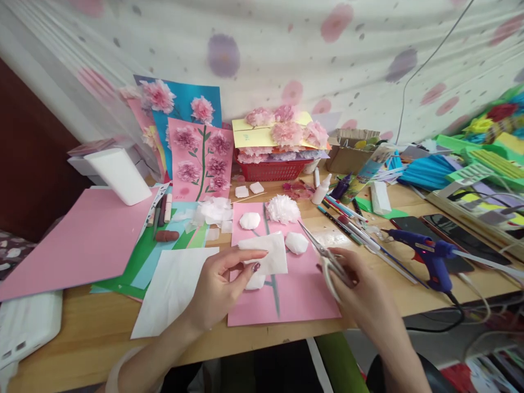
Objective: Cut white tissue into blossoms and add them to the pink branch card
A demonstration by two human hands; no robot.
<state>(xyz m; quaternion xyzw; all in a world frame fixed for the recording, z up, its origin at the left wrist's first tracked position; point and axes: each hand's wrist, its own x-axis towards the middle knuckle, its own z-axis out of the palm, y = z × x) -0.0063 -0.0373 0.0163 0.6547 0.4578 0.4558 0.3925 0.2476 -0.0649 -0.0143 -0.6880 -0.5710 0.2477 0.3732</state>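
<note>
My left hand (219,284) pinches a folded white tissue square (266,254) between thumb and fingers, just above a pink card (295,295) that lies on the wooden table (82,333). My right hand (360,297) grips white-handled scissors (323,254), blades shut and pointing up-left toward the tissue. On the pink card sit a fluffy white tissue flower (283,209), two white tissue discs (249,220) (296,243) and a drawn grey stem. A sheet of white tissue (172,289) lies under my left wrist.
A blue glue gun (426,254) lies at the right by pens and a glue bottle (321,188). A red basket (272,169) of tissue flowers and finished flower cards (200,158) stand behind. A large pink sheet (77,240) and a white block (118,174) lie left.
</note>
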